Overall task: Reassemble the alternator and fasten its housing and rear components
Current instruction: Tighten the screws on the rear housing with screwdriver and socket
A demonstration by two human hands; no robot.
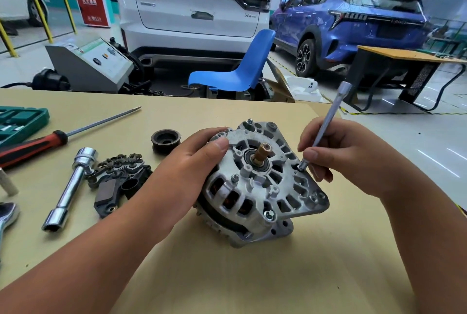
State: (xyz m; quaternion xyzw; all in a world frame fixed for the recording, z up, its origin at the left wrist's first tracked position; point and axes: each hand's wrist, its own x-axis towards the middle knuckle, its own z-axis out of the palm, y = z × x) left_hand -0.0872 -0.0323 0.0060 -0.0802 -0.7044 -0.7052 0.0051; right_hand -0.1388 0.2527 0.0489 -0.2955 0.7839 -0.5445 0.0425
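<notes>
The silver alternator (257, 185) lies tilted on the tan table (227, 275), rear housing facing me, with a brass shaft end at its middle. My left hand (194, 162) grips its upper left rim, thumb on the housing face. My right hand (336, 152) pinches a long silver socket extension bar (326, 121) whose lower tip sits on a bolt at the housing's right edge. A black rectifier and regulator plate (118, 180) lies to the left, apart from the alternator. A black pulley (165, 140) sits behind it.
A chrome tubular socket wrench (68, 190) and a red-handled screwdriver (50, 140) lie at the left, beside a green tool case (20, 121). A chrome spanner end (6, 215) shows at the left edge. Beyond the table stand a blue chair (242, 66) and parked cars.
</notes>
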